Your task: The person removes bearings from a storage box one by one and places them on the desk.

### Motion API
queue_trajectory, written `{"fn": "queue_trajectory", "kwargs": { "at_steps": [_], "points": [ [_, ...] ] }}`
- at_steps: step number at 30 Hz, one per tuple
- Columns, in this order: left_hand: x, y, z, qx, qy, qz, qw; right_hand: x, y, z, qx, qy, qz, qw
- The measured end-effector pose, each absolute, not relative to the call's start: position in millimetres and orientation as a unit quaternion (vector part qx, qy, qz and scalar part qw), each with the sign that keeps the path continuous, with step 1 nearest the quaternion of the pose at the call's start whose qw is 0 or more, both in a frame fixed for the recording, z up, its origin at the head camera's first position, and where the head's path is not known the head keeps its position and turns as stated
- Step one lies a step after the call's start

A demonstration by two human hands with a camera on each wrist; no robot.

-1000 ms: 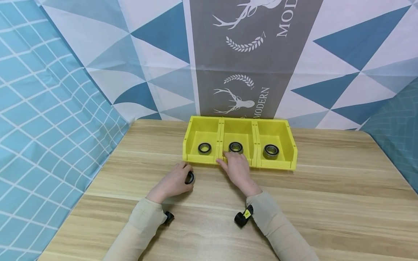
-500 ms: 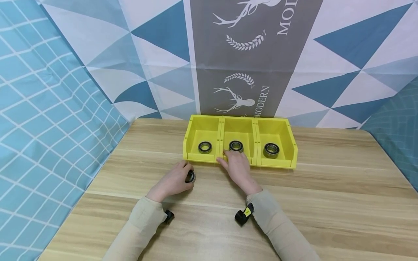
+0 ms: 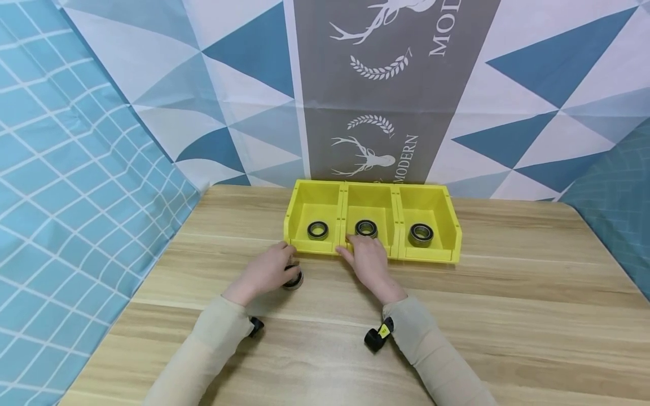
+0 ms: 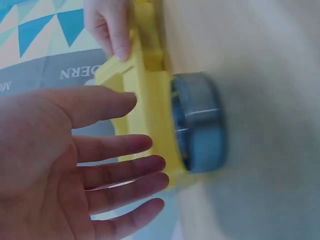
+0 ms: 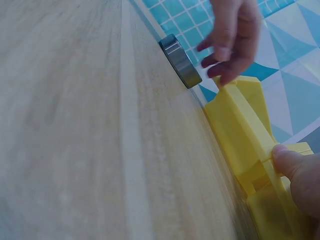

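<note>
My left hand (image 3: 261,273) hovers with fingers extended beside a ball bearing (image 3: 294,284) on the wooden table, left of the bins. In the left wrist view a gap shows between the fingertips and the bearing's steel outer ring (image 4: 205,122). My right hand (image 3: 370,262) holds the front edge of the middle yellow bin (image 3: 369,204), its thumb (image 5: 283,156) on the rim; its other fingers are largely hidden in the right wrist view. Inside that bin, just beyond the fingers, lies another bearing (image 3: 358,228) with a black seal.
The left bin (image 3: 315,211) and right bin (image 3: 422,216) adjoin the middle one in a row. One bearing (image 3: 310,230) lies in the left bin, another bearing (image 3: 421,243) in the right. A patterned cloth (image 3: 244,135) hangs behind the table (image 3: 508,316).
My left hand has let go of the bearing and lifted slightly up and left, its fingers straightening. The bearing stays on the table, now lying flatter. My right hand has not moved.
</note>
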State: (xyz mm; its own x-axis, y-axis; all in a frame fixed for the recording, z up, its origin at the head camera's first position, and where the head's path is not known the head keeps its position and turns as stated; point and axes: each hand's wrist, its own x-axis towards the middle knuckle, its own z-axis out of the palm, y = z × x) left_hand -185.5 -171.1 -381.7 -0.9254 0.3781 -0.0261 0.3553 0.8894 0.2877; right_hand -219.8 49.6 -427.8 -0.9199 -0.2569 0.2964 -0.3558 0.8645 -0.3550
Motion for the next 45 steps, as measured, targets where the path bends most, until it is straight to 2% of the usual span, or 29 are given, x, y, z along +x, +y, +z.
{"fn": "queue_trajectory", "kwargs": {
  "at_steps": [7, 17, 24, 45],
  "points": [
    [-195, -160, -366, 0.194, 0.973, 0.12, -0.025, -220, 50, -429, 0.158, -0.958, 0.207, 0.119],
    [-211, -138, -363, 0.165, 0.969, 0.173, -0.052, -221, 51, -428, 0.16, -0.956, 0.206, 0.131],
    [-227, -134, -361, 0.158, 0.976, 0.127, -0.084, -220, 51, -428, 0.16, -0.957, 0.211, 0.121],
    [-262, -116, -361, 0.105, 0.978, 0.178, 0.042, -219, 51, -428, 0.16, -0.957, 0.201, 0.132]
  ]
}}
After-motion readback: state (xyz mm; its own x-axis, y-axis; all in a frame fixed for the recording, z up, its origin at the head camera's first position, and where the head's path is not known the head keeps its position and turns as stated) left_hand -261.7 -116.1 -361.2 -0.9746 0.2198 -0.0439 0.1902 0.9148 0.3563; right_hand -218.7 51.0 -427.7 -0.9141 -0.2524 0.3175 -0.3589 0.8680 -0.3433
